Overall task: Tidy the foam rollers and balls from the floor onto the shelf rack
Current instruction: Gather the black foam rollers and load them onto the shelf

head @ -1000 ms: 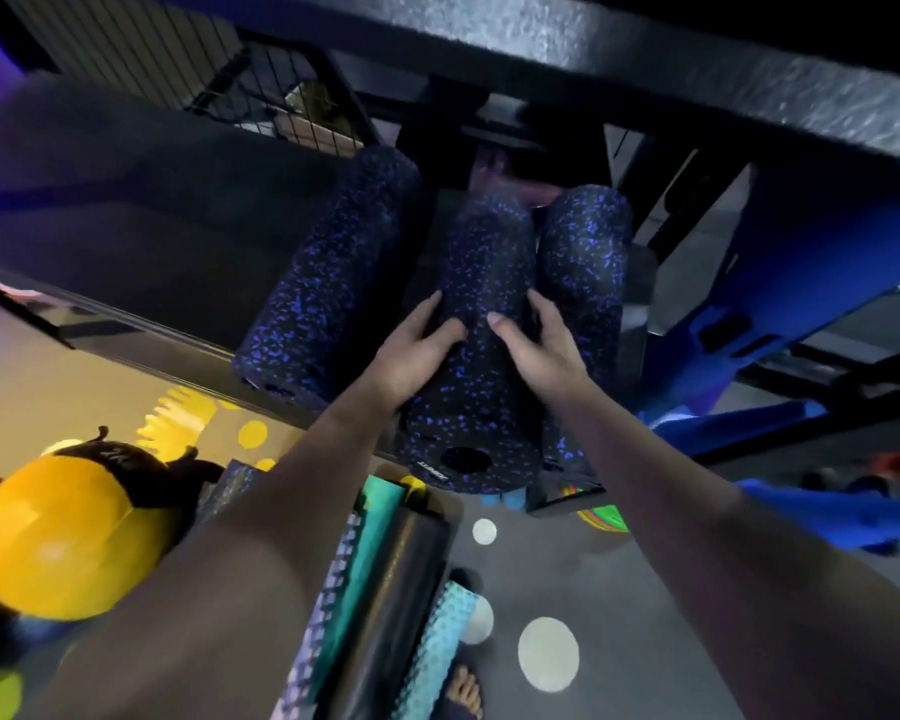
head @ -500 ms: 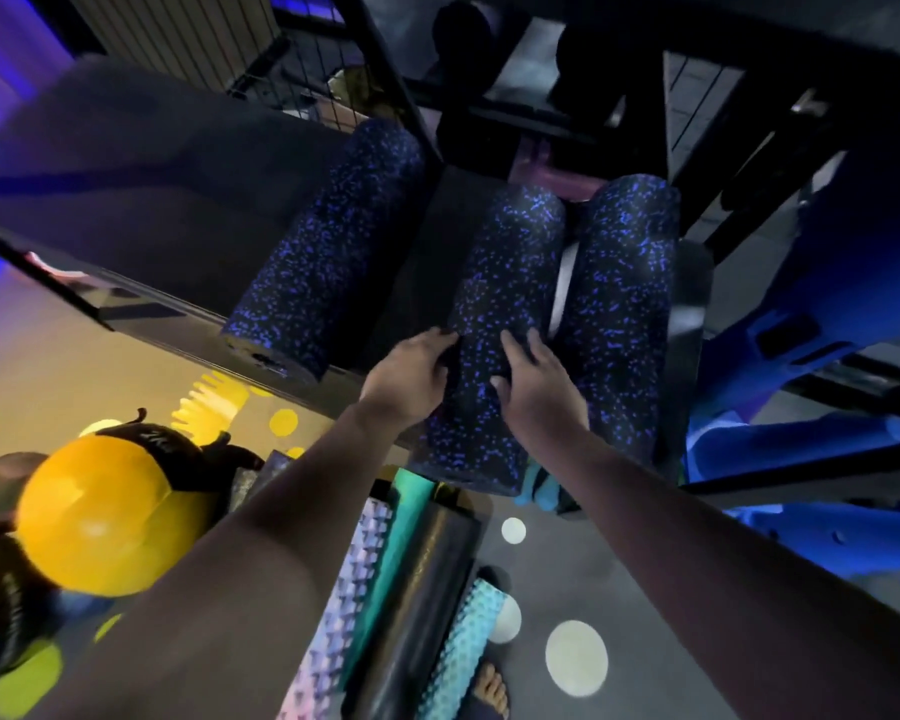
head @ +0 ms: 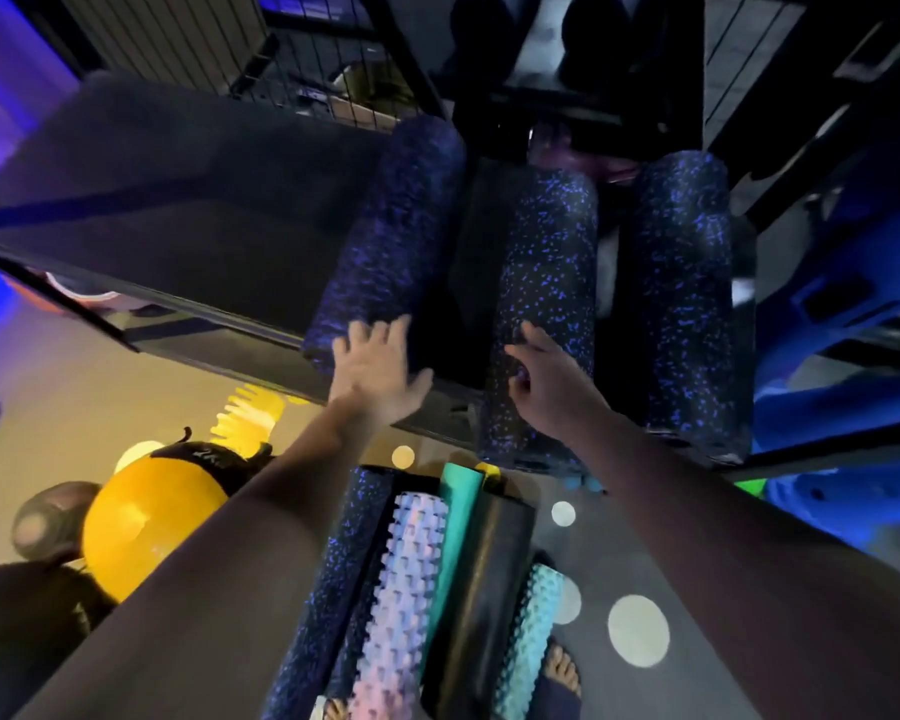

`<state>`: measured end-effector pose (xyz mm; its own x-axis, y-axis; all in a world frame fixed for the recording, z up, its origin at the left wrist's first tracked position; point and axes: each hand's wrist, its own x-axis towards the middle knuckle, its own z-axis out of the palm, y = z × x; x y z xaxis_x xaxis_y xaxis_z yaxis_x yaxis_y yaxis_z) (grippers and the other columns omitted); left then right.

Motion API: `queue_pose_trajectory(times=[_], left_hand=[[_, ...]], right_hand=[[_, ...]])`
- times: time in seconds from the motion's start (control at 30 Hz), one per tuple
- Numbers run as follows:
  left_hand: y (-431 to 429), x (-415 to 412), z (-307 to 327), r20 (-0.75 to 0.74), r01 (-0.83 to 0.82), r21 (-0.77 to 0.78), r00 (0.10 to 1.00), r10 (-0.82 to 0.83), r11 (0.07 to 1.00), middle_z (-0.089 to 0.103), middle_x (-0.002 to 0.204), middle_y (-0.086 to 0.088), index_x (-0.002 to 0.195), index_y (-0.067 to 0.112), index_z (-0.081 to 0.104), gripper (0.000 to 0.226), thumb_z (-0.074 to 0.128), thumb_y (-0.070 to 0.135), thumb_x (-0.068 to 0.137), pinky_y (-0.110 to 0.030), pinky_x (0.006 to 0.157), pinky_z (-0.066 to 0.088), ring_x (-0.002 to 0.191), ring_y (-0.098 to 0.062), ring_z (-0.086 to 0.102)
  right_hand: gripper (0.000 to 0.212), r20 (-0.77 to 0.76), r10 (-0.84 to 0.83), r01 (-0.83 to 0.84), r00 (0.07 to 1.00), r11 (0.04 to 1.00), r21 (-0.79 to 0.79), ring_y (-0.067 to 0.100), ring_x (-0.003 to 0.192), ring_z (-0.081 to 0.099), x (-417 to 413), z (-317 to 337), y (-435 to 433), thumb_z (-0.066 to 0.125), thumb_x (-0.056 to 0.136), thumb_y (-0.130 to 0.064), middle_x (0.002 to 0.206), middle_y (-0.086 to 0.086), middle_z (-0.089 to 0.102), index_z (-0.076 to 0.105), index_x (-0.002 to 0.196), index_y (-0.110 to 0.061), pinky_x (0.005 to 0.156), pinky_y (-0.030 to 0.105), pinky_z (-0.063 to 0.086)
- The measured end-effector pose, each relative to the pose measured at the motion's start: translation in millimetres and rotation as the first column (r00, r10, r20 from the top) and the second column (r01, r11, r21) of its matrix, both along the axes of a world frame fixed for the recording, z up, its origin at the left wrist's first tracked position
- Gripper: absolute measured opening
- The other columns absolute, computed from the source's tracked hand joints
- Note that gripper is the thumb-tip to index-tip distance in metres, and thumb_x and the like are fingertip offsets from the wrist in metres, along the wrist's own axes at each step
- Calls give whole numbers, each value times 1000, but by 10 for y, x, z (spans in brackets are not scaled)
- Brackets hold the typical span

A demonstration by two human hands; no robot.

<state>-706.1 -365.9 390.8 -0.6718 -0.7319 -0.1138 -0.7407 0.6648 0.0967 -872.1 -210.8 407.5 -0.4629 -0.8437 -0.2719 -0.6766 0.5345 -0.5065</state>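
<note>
Fingers of left hand point(head: 380, 371) spread flat, tips on left roller point(head: 391, 226) end; right hand point(head: 546, 387) fingers loosely bent atop middle roller point(head: 546, 262), gripping nothing. Both lie on shelf point(head: 178, 210). Middle roller overhangs edge behind fingertips, may slide off.

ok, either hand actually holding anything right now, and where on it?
Left hand holds nothing: open fingers touch the near end of the left roller. Right hand lies on the middle roller near its front; grip cannot be told.
</note>
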Motion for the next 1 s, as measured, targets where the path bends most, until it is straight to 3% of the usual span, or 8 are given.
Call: queue_pose_trajectory(times=[0.07,0.13,0.23,0.3,0.37,0.63,0.83,1.0], left_hand=[[70,-11,-7,-212,18,-39,977,-26,999,55,127,-11,149,22,44,70,61,48,86,-49,97,39,117,-37,49],[-16,4,9,-307,-121,-55,947,99,991,49,136,-15,149,25,42,73,63,55,85,-52,100,38,123,-42,45],[-247,66,-55,-104,-339,301,918,384,891,21,165,-19,161,27,9,127,65,87,65,-57,116,28,146,-46,27],[-304,53,-160,-22,-339,660,884,468,670,23,166,-17,163,28,-5,146,68,92,54,-49,121,28,150,-39,29],[-130,-22,-227,-49,-255,809,869,492,530,30,164,-15,162,33,-7,151,77,87,49,-43,122,29,149,-34,33],[604,-412,-345,-252,-263,622,824,507,737,24,151,-15,157,51,9,124,87,64,61,-54,115,31,139,-45,27],[951,-724,-322,-288,-217,571,850,441,792,26,147,-6,155,53,9,117,84,59,66,-51,112,33,134,-37,27],[984,-827,-240,-232,-253,533,874,427,808,24,152,-9,157,50,4,117,81,56,69,-51,110,35,136,-41,28]], right_hand=[[95,-1,-60,60,998,998,-7,33,156,11,53,-17,190,68,81,-65,170,13,9,36,157,-18,126,40,13],[142,-179,133,-101,975,979,176,40,156,-2,72,-115,417,54,47,-95,170,15,-4,14,163,-24,126,50,3],[149,-422,444,-277,790,874,400,49,153,-7,55,-310,670,78,48,-77,168,19,-17,-5,163,-29,124,60,5],[132,-491,380,-230,784,913,338,54,152,-3,56,-377,678,87,66,-46,168,19,-15,-2,163,-34,123,59,11],[119,-464,288,-171,838,945,278,55,151,-7,97,-427,664,80,77,-32,167,18,-22,-3,162,-37,124,57,9],[110,-379,-55,56,924,998,-10,49,153,-9,-235,-412,824,73,81,-3,167,22,-15,7,164,-29,126,58,5],[112,-310,-239,233,920,971,-58,51,153,2,-404,-635,1000,58,77,17,170,16,-11,8,163,-34,124,59,10],[117,-300,-216,230,929,973,10,50,153,-2,-397,-627,957,60,74,12,168,16,-17,0,163,-34,124,56,8]])
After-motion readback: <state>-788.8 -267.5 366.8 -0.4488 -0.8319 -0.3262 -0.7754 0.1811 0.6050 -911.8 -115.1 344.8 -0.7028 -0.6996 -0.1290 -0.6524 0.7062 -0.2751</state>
